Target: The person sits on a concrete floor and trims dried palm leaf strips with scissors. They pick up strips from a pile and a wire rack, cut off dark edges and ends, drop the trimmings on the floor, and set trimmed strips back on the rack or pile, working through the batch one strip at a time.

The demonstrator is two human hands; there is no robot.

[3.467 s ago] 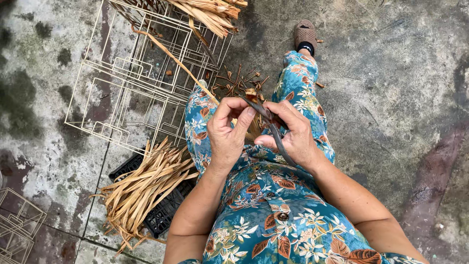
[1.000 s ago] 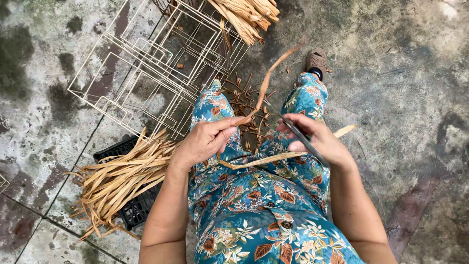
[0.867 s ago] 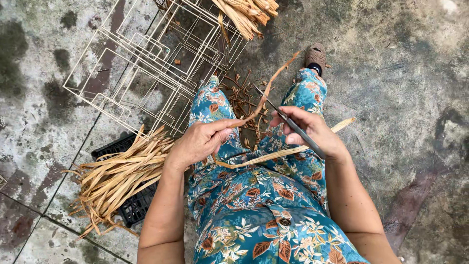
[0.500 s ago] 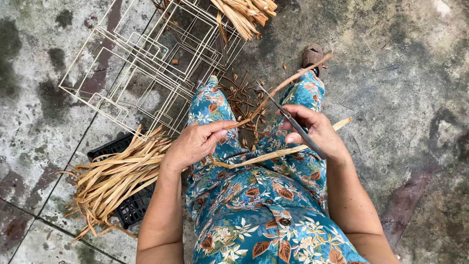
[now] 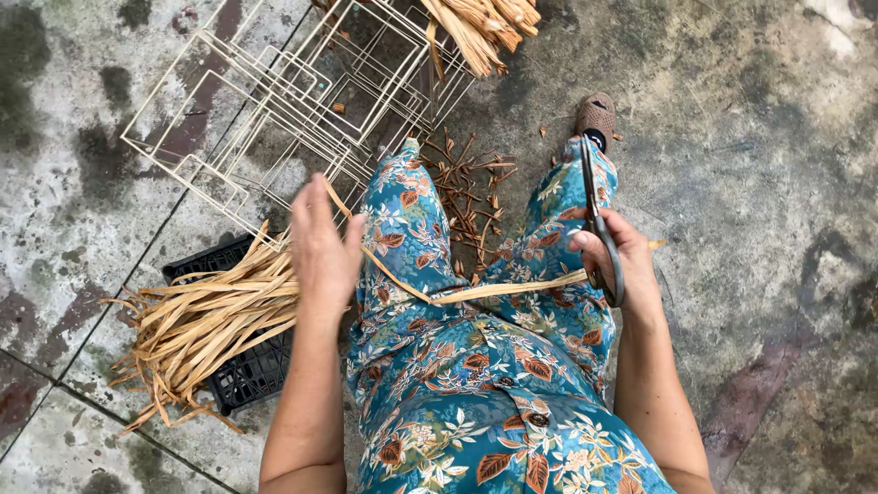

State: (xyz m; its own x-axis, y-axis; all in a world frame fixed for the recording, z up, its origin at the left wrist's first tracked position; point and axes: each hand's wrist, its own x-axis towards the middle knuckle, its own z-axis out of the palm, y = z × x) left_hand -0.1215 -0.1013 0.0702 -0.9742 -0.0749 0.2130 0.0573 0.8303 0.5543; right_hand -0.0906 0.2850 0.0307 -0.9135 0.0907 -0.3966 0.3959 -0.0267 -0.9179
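Scissors (image 5: 599, 220) stay clasped in the right hand (image 5: 615, 265) beside 1 long strip (image 5: 494, 292) across the lap; the left hand (image 5: 322, 247), fingers loose, has swung away to the strip pile (image 5: 206, 320) on the crate (image 5: 247, 370).

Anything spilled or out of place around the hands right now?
Yes: dark trimmed scraps lie strewn on the ground between the legs. One long strip drapes loose across the lap from the left hand to the right hand, which holds scissors.
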